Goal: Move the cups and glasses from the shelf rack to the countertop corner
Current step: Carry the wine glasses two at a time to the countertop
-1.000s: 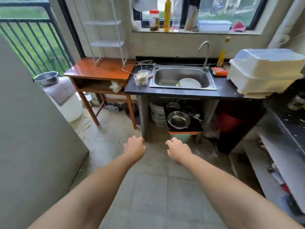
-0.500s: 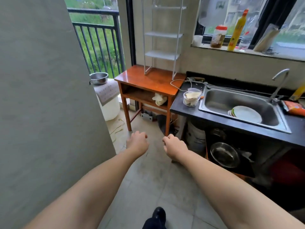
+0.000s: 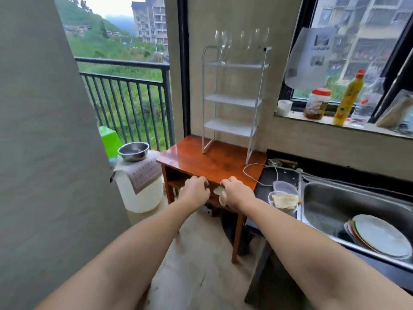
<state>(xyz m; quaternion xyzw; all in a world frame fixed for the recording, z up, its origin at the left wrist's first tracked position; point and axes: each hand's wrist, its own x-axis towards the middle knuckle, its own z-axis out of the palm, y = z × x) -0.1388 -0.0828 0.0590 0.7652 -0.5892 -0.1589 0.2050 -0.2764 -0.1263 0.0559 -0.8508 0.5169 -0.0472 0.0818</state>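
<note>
Stemmed glasses lined up on the top tier of the white shelf rack, upright and close together, likely parked up there to keep clear of the work below. No cups discernible; lower tiers of the rack bare. Rack itself planted at the back of the wooden bench, against the wall. Nothing moved yet, by the look of it: all glasses on the rack, none in hand.

Below the rack, at the bench's front edge, left hand and right hand side by side, fingers curled into loose fists, holding nothing. Contact with the bench edge impossible to confirm. Pale cloth on the bench's lower shelf, partly hidden behind the right hand.

Right of the rack, dark countertop with plastic containers, then the steel sink with stacked plates. Left of the rack, a metal bowl on a covered white tub.
</note>
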